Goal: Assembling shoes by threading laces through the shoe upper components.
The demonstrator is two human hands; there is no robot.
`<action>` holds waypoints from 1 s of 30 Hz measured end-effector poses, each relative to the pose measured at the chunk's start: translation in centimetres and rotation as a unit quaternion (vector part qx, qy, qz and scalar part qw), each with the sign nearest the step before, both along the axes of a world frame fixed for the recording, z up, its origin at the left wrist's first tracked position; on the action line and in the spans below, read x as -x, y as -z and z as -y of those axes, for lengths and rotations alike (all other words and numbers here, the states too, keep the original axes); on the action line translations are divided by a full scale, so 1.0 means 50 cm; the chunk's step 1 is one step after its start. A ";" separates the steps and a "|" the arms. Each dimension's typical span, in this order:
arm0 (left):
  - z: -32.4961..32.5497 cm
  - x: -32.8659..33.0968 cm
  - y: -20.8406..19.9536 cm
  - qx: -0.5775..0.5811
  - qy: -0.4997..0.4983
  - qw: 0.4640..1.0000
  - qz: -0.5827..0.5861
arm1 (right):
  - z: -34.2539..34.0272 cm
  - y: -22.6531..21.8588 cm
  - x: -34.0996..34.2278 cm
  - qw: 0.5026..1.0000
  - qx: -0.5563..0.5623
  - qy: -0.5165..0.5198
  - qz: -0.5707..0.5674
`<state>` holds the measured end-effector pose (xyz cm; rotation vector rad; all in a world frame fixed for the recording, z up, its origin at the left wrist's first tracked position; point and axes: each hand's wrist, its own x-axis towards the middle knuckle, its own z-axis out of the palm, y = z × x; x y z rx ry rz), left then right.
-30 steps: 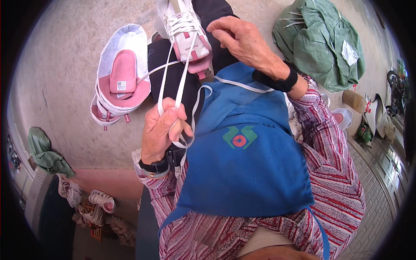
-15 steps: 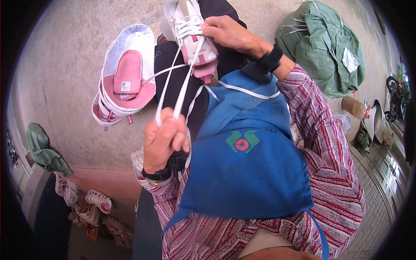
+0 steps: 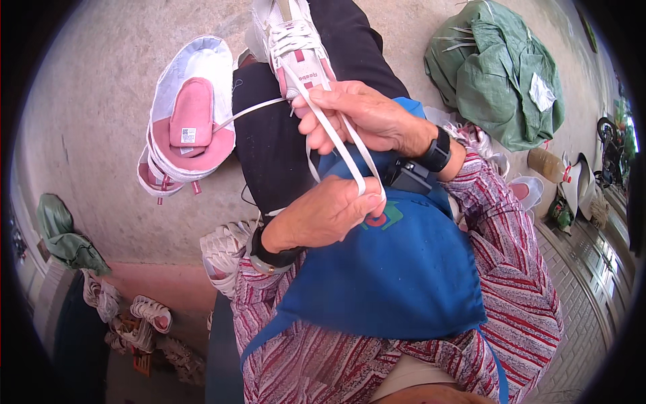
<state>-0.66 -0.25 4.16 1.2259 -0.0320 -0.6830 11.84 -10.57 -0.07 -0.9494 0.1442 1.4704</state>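
A white and pink sneaker [image 3: 296, 50] rests on my dark-trousered lap, its white laces threaded crisscross up the tongue. Two long shoelaces [image 3: 338, 147] run from it toward my body. My left hand [image 3: 323, 212] is closed on their pulled ends over the blue apron [image 3: 390, 276]. Nearer the shoe, my right hand [image 3: 363, 118] curls loosely about the laces, which pass by its thumb and fingers; part of one lace is hidden there. Another thin lace [image 3: 249, 111] stretches from the shoe toward stacked pink and white shoe uppers [image 3: 219, 135] on the left.
On the concrete floor at the far right sits a green sack [image 3: 498, 81]. A bottle of brownish liquid [image 3: 545, 165] lies below it. White sneakers [image 3: 225, 252] are beside my left forearm, with several more shoes [image 3: 151, 313] at the lower left. A green cloth [image 3: 64, 229] hangs at left.
My left hand has moved right and toward my body with the lace ends. My right hand has come down from the sneaker's side onto the laces. The sneaker stays on my lap.
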 end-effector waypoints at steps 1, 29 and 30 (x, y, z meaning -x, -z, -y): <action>0.005 -0.008 0.004 -0.002 0.036 0.999 -0.014 | 0.005 0.019 -0.007 0.995 -0.053 0.026 -0.082; -0.154 -0.092 0.105 -0.213 -0.274 0.928 -0.134 | -0.032 0.003 0.017 0.707 -0.129 -0.118 0.685; -0.149 -0.095 0.082 -0.197 -0.256 0.935 -0.143 | -0.044 -0.013 0.046 0.665 -0.098 -0.195 0.715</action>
